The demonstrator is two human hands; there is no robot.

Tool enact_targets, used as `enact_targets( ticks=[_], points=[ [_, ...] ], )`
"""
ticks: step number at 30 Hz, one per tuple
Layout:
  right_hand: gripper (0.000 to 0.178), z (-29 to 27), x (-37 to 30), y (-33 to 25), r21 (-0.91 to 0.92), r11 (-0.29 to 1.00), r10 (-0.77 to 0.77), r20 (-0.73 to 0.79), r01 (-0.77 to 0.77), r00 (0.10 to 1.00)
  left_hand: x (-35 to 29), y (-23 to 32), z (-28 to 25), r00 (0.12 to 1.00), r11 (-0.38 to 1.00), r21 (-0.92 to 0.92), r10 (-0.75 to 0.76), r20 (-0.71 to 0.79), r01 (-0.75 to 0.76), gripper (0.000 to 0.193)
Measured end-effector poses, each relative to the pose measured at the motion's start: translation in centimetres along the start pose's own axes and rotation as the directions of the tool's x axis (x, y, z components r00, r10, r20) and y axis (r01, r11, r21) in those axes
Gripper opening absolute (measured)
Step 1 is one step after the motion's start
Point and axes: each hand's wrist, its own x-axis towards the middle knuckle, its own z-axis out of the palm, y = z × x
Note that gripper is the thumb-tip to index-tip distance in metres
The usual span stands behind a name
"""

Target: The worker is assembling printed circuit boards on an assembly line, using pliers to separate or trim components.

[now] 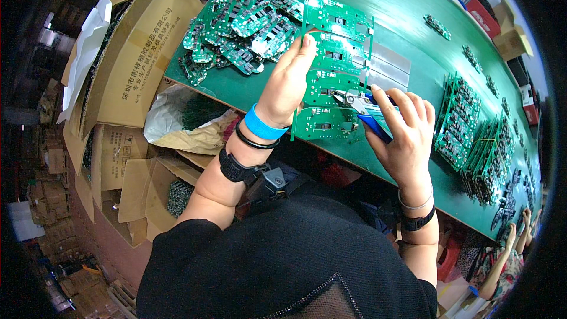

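A panel of joined green circuit boards (338, 44) stands tilted over the near edge of the table. My left hand (284, 87) is closed on its left edge, thumb along the rail, with the other fingers hidden behind it. Blue-handled cutting pliers (357, 104) are in my right hand (407, 130), fingers curled round the handles. Their metal jaws lie at the panel's lower part, near a seam between two boards. Whether the jaws touch the panel, I cannot tell. Left of my left hand, loose separated boards (242, 26) lie in a heap.
On the green table (407, 18), stacked board panels (459, 121) stand to the right, with more small boards beyond. A grey metal plate (387, 66) lies behind the pliers. Cardboard boxes (142, 59) and a plastic bag (177, 119) crowd the left. Another person's hands (522, 227) show far right.
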Motion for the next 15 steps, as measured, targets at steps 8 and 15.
enact_targets(
  ticks=[8, 15],
  points=[
    [0.060, 0.2, -0.2, 0.5, 0.019, 0.998, -0.056, 0.007, 0.056, 0.998, -0.2, 0.7, 0.4, 0.997, 0.996, -0.045, -0.075, 0.030, 0.076, 0.037],
    [0.048, -0.7, -0.1, 1.3, 0.215, 0.976, 0.087, -0.219, -0.040, 0.972, -0.1, 0.7, -1.2, 0.978, 0.970, -0.147, -0.181, 0.104, 0.195, 0.048]
  ],
)
